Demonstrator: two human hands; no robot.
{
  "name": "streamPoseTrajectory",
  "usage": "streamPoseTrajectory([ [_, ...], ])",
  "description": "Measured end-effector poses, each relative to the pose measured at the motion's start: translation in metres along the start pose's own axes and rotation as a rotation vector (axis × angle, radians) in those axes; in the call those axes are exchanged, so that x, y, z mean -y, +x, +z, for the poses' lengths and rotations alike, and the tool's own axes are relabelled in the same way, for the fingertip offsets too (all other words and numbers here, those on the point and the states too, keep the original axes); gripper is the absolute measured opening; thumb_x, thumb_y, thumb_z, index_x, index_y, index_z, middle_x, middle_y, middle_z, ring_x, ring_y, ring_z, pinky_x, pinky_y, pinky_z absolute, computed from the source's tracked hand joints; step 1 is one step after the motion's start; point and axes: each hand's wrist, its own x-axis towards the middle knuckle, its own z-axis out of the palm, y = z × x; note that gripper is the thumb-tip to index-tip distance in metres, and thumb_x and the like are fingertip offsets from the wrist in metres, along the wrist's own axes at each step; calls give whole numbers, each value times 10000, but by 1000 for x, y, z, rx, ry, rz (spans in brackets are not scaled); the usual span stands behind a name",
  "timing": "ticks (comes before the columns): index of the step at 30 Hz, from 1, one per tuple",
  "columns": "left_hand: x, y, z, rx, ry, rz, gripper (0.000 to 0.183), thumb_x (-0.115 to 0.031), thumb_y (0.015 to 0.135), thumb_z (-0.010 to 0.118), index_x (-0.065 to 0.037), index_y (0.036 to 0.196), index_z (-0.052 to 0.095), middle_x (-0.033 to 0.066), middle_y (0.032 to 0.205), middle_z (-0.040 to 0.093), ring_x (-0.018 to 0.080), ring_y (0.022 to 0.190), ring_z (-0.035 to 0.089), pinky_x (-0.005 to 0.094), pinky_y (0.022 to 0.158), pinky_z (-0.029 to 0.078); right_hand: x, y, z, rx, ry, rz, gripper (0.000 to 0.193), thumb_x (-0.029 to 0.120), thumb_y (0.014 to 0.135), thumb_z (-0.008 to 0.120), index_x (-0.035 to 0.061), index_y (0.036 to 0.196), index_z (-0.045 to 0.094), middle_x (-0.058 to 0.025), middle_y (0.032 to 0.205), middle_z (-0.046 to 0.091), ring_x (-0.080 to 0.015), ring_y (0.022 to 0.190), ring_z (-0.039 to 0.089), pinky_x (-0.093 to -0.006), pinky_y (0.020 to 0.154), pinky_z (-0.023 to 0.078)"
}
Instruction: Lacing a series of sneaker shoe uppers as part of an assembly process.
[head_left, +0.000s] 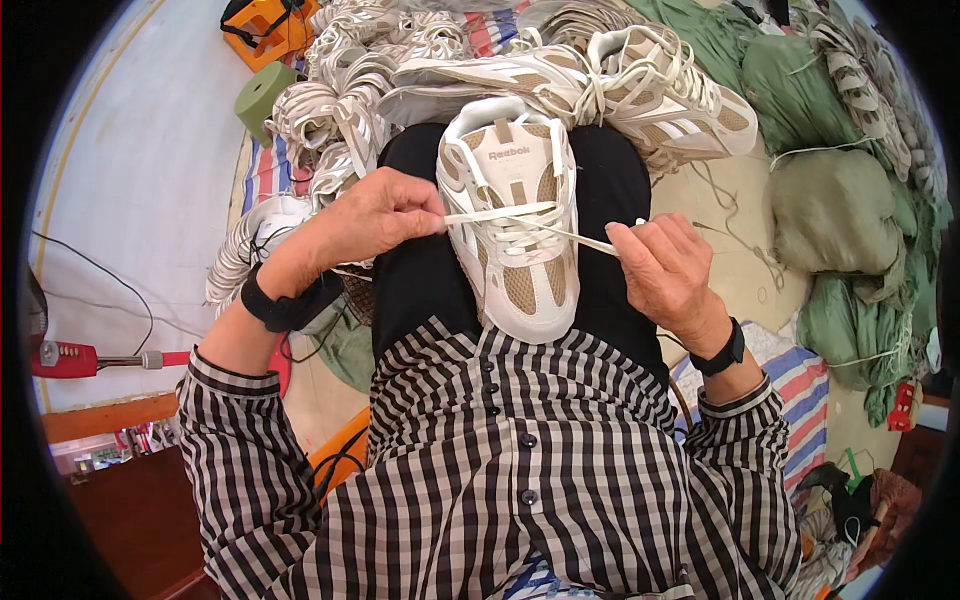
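Observation:
A white and beige sneaker rests on my lap, toe toward me, between my black-trousered thighs. Its cream shoelace is threaded through the lower eyelets and crosses over the tongue. My left hand pinches one lace end to the left of the shoe, pulled nearly level. On the other side, my right hand grips the other end, which slants down to the right. Both lace ends look taut. The upper eyelets near the collar carry no lace.
More sneakers with tied laces lie just beyond my knees. Piles of white and beige shoe parts stand behind to the left, near a green roll and an orange container. Stuffed green sacks line the right side.

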Motion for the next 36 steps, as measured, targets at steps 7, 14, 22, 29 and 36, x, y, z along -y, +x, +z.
streamPoseTrajectory([
  [7, -31, -12, 25, -258, 494, 279, 292, -45, 809, 659, -44, 1082, 556, 76, 629, 475, 183, 549, 502, 318, 507, 391, 0, -7, 1, 10, -2, 12, 295, -14, 704, 667, -10, 998, 641, -61, 731, 524, -212, 642, 545, -331, 599, 459],
  [14, -13, -7, 36, -429, 1050, 687, 262, -73, 794, 640, -66, 1034, 534, 44, 716, 522, 218, 607, 600, 333, 473, 451, -2, -11, 4, 13, 14, 28, 317, -17, 702, 669, -9, 1017, 633, -61, 738, 521, -212, 638, 534, -336, 593, 447],
  [22, -48, -21, 16, 113, -176, 167, 238, -211, 957, 560, -3, 887, 652, 62, 663, 661, 114, 504, 608, 224, 418, 407, -4, -14, 9, 4, 37, 43, 296, -16, 717, 661, -3, 1011, 632, -58, 734, 505, -214, 632, 526, -343, 589, 439],
  [29, 12, -15, 5, 148, -440, -62, 332, -283, 970, 548, 10, 906, 690, 86, 726, 698, 103, 575, 645, 172, 428, 398, -6, -13, 12, 46, 8, 72, 273, -7, 736, 665, 7, 1006, 627, -56, 740, 518, -213, 634, 529, -339, 582, 428],
  [36, 15, -12, 2, 10, -175, 29, 300, -259, 977, 557, 3, 951, 702, 25, 746, 666, 69, 694, 609, 190, 547, 435, 11, 1, 14, 280, 298, 286, 360, -15, 754, 683, 37, 1106, 624, -104, 832, 626, -275, 665, 579, -363, 581, 455],
])
